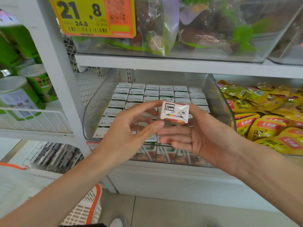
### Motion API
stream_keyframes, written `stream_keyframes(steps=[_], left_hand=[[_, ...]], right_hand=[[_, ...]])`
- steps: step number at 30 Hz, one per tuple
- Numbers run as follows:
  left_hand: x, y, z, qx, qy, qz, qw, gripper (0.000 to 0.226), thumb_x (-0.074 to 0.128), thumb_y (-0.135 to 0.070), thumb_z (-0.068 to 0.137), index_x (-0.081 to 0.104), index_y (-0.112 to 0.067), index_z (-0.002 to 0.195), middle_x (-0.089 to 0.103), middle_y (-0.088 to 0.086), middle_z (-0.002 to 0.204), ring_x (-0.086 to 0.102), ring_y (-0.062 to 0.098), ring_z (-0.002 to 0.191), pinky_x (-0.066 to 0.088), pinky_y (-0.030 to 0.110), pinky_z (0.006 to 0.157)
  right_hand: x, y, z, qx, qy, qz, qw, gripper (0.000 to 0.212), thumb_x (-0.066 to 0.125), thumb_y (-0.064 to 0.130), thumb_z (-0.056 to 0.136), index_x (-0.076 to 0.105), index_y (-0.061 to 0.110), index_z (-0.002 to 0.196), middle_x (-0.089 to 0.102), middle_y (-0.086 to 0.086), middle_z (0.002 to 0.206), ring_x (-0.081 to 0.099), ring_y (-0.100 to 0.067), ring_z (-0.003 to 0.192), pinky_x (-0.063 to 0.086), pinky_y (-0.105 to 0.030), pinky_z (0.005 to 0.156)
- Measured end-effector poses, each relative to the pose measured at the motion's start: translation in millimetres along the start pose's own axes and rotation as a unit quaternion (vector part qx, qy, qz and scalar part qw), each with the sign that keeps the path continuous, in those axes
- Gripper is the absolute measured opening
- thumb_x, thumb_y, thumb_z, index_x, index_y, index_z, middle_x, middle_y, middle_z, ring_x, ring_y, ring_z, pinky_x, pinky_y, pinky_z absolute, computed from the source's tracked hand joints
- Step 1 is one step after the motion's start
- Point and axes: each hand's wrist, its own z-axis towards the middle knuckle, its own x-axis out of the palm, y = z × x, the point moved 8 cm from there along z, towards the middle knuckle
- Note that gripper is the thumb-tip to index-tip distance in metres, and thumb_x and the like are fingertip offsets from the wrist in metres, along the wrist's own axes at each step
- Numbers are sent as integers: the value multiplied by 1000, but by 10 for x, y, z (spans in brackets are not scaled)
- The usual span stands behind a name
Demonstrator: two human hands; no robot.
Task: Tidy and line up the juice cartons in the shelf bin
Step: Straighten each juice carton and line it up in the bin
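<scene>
We found the left hand [131, 130] pinching 1 juice carton [174, 113] between forefinger on its upper left edge and thumb at its lower left corner. The right hand [195, 138] supported the same carton from the other side, its fingers [173, 134] lying straight beneath it and its thumb against the right edge. The carton was held tilted, folded white end toward the camera, above the middle of the clear shelf bin [216, 99]. In the bin the other cartons [147, 94] stood upright in close rows, 6 across at the back. Yellow snack packets [262, 125] filled the neighbouring bin on the right, and green canisters [32, 82] stood on the left shelf. A yellow price tag [91, 17] reading 21.8 hung above. A white basket [91, 207] with an orange rim sat below.
</scene>
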Motion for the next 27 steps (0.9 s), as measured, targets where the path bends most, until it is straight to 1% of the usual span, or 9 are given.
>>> stream_keyframes(steps=[4, 6, 8, 10, 13, 15, 19, 23, 27], left_hand=[[-18, 9, -5, -4, -11, -10, 1000, 43, 72, -40, 86, 63, -55, 125, 72, -15, 121, 71, 10, 106, 58, 32, 93], [-23, 19, -6, -8, -10, -9, 1000, 45, 73, -38, 86, 64, -52, 128, 72, -15, 122, 71, 11, 107, 58, 34, 92], [-12, 42, -3, -13, 5, 5, 1000, 55, 77, -30, 87, 62, -48, 136, 71, -17, 124, 70, 12, 108, 58, 33, 92], [4, 91, -4, -26, 22, 35, 999, 72, 82, -20, 86, 54, -52, 144, 68, -23, 125, 68, 7, 110, 57, 26, 95], [0, 151, 2, -46, 23, 68, 996, 88, 86, -22, 82, 42, -54, 151, 66, -25, 121, 64, 1, 114, 55, 21, 96], [-26, 141, 8, -48, 6, 76, 996, 82, 84, -30, 83, 44, -48, 152, 67, -25, 121, 63, -3, 115, 53, 22, 98], [-118, 75, 8, -34, -32, 73, 996, 55, 76, -42, 84, 63, -38, 138, 70, -27, 125, 63, -4, 117, 52, 31, 105], [-156, 60, 18, -30, -55, 59, 996, 39, 81, -23, 87, 71, -37, 122, 74, -29, 111, 69, -4, 104, 53, 23, 96], [-186, 120, 37, -40, -71, 55, 995, 43, 82, -24, 87, 70, -38, 126, 75, -26, 110, 70, -5, 99, 52, 12, 91]], right_hand=[[-34, 2, 26, 4, -25, -5, 1000, 52, 47, 55, 107, 74, 12, 119, 78, -18, 90, 72, -19, 64, 56, -24, 50], [-58, 24, 37, -4, -44, -5, 999, 47, 53, 50, 105, 76, 11, 114, 75, -15, 81, 66, -18, 59, 54, -23, 47], [-75, 88, 41, -35, -57, -23, 997, 36, 62, 41, 102, 76, 10, 113, 78, -11, 87, 69, -18, 64, 56, -23, 52], [-112, 179, 41, -89, -71, -70, 991, 31, 68, 32, 100, 70, 13, 124, 82, -10, 101, 77, -20, 83, 62, -25, 67], [-123, 318, 6, -180, -84, -176, 964, 40, 70, 23, 101, 53, 35, 135, 82, -4, 105, 79, -16, 97, 63, -25, 89], [-73, 366, -18, -231, -66, -238, 941, 46, 73, 17, 98, 50, 36, 134, 82, -1, 106, 78, -13, 101, 60, -25, 95], [30, 419, -88, -320, -39, -338, 884, 45, 81, 8, 90, 58, 18, 126, 79, 3, 116, 73, -14, 113, 57, -29, 101], [58, 443, -120, -354, -48, -351, 866, 41, 84, 18, 85, 61, 18, 119, 77, 10, 118, 72, -10, 115, 58, -23, 98], [72, 544, -107, -367, -62, -385, 845, 37, 81, 20, 91, 65, 27, 123, 77, 16, 117, 72, -4, 114, 58, -22, 97]])
